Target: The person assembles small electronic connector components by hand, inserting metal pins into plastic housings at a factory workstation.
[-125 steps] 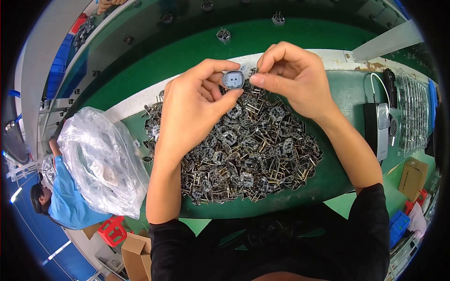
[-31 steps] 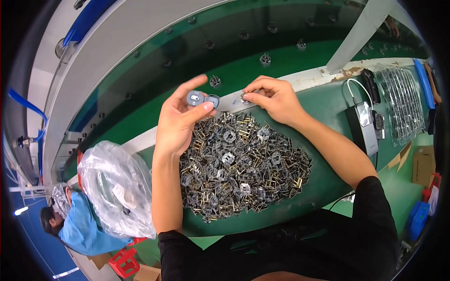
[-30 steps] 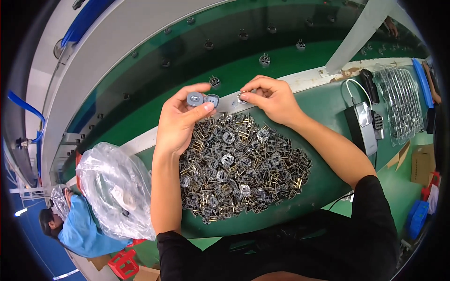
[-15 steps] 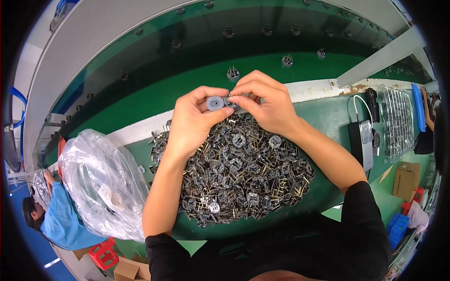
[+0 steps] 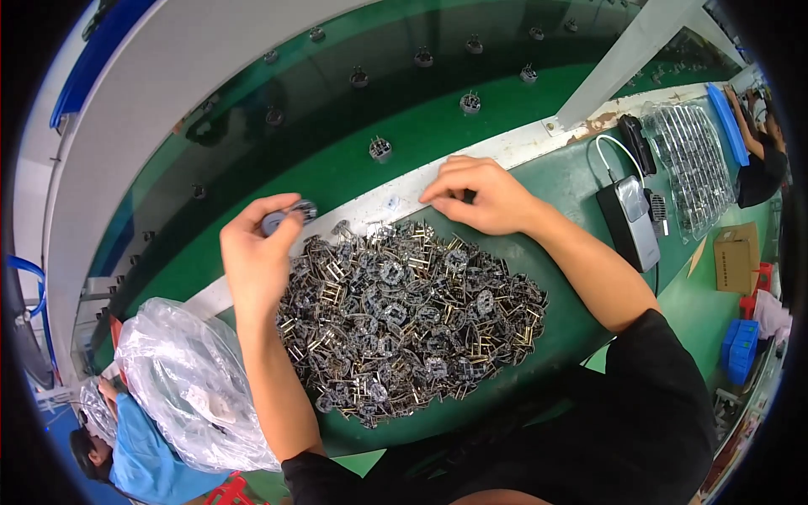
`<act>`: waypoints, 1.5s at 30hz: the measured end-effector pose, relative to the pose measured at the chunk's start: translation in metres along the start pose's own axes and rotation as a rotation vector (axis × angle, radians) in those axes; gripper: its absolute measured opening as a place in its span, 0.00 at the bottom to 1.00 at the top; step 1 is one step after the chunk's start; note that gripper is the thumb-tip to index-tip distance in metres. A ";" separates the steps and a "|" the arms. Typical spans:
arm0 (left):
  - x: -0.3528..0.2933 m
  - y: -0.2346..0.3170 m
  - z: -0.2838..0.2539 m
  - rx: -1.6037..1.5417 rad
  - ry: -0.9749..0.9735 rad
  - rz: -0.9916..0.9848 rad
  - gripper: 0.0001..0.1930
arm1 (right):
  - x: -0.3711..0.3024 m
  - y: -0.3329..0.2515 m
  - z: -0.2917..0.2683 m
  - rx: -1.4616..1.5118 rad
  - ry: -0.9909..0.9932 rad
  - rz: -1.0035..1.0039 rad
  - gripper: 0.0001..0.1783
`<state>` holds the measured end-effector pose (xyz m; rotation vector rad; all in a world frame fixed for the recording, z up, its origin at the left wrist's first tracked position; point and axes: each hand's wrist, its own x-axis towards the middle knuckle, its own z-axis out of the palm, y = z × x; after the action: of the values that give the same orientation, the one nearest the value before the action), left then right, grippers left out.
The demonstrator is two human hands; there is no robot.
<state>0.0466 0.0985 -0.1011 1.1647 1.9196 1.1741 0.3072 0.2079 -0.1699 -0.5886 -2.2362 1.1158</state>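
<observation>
My left hand [image 5: 259,257] pinches a grey round plastic piece [image 5: 273,222] between thumb and fingers, with a dark round pronged part [image 5: 305,209] against its far side. It is held above the white rail, left of the heap. My right hand [image 5: 481,195] hovers over the rail's right part, fingers curled together, with nothing visible in them. Between and below the hands lies a large heap of small black round parts with brass-coloured metal prongs [image 5: 412,324], spread on the green tabletop.
Beyond the white rail [image 5: 513,156], several pronged round parts [image 5: 380,149] stand on a green belt. A clear plastic bag [image 5: 181,379] lies left. A power bank with a cable [image 5: 631,223] and a clear tray [image 5: 692,168] are at right. Other people sit at both sides.
My hands have parted. The left moved left and nearer with the grey piece and dark part; the right drew off to the right. The view has turned, and parts on the belt appear shifted left.
</observation>
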 end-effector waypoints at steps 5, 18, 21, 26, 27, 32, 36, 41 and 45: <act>0.020 -0.026 -0.038 0.236 0.197 -0.008 0.11 | -0.020 -0.005 -0.012 -0.119 -0.142 -0.110 0.03; 0.036 -0.076 -0.042 0.385 0.194 -0.121 0.14 | -0.019 -0.010 -0.001 -0.132 -0.038 0.005 0.04; 0.036 -0.072 -0.044 0.445 0.186 -0.183 0.18 | -0.016 -0.006 0.001 -0.076 0.031 0.005 0.07; 0.034 -0.069 -0.060 0.311 0.121 -0.111 0.23 | -0.014 -0.002 -0.003 0.125 0.108 0.026 0.12; 0.032 -0.067 -0.064 0.306 0.137 -0.021 0.24 | -0.011 -0.002 -0.003 0.132 0.102 0.022 0.12; 0.008 -0.009 -0.044 -0.085 -0.069 0.118 0.22 | 0.001 -0.013 0.003 0.661 0.123 0.273 0.10; -0.009 0.008 -0.015 -0.347 -0.340 0.084 0.23 | 0.015 -0.035 0.006 0.836 0.050 0.330 0.11; -0.029 0.018 -0.001 -0.431 -0.498 0.081 0.24 | 0.029 -0.072 0.024 0.800 0.034 0.190 0.10; -0.033 0.024 0.008 -0.402 -0.516 0.046 0.24 | 0.018 -0.075 0.035 0.402 0.138 -0.069 0.08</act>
<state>0.0769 0.0772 -0.0814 1.1502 1.2140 1.0840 0.2607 0.1565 -0.1203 -0.4016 -1.8310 1.3950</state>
